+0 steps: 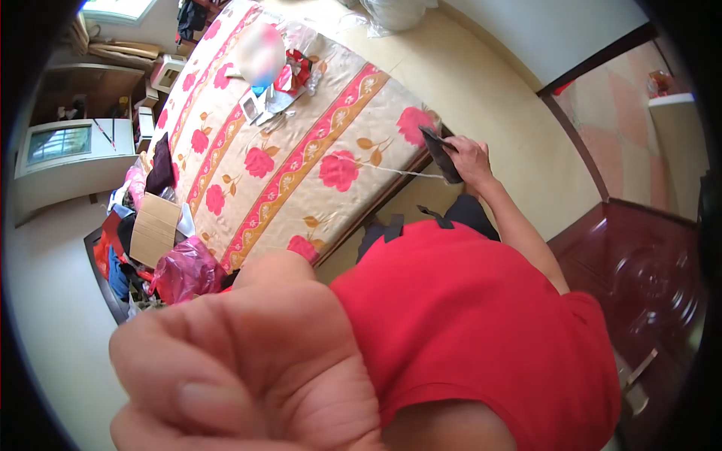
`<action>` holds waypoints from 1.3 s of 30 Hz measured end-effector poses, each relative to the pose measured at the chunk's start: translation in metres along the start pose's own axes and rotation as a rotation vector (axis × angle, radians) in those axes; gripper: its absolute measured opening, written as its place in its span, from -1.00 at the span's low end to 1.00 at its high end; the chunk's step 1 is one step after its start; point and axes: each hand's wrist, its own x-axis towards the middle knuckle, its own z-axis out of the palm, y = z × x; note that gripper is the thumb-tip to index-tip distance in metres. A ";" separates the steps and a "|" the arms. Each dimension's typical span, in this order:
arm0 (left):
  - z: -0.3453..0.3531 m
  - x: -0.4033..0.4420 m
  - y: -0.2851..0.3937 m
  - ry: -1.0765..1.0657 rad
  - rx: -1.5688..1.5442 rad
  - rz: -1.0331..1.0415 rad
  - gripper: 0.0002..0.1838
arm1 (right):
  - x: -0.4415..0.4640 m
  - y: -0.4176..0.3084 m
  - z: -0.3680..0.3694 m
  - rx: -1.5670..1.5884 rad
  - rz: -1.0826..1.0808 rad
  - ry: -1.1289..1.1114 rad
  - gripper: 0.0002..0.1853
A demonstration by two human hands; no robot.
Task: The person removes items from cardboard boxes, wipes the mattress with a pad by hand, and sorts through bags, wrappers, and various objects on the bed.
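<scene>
My left hand (248, 361) is very close to the camera at the lower left, its fingers curled in; whatever it may hold is hidden. Beyond the bed's edge, at the right, my right hand (470, 161) grips a dark, flat, elongated piece (440, 154). From the lower end of this piece a thin white cord (402, 172) stretches left over the flowered bed cover (301, 188), where it fades from sight. The cord does not visibly reach my left hand.
Papers and a red wrapper (293, 71) lie on the bed's far part. A cardboard piece (156, 229) and a pink plastic bag (189, 270) are at the left. A dark red door panel (632, 263) is at the right, a wrapped bundle (397, 15) at the top.
</scene>
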 end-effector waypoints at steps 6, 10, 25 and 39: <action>0.160 0.042 -0.016 -0.173 -0.318 -0.207 -0.77 | 0.011 0.121 -0.072 -0.040 0.142 -0.126 -0.81; 0.227 0.043 -0.068 -0.109 -0.272 -0.480 -0.82 | 0.022 0.173 -0.111 -0.030 0.162 -0.107 -0.81; 0.310 -0.204 -0.229 0.117 -0.115 -1.806 -0.76 | 0.154 0.321 -0.192 0.675 0.690 0.238 -0.60; 0.323 -0.233 -0.372 -0.034 0.245 -1.988 -0.71 | 0.365 0.329 -0.182 0.537 0.621 -0.135 -0.62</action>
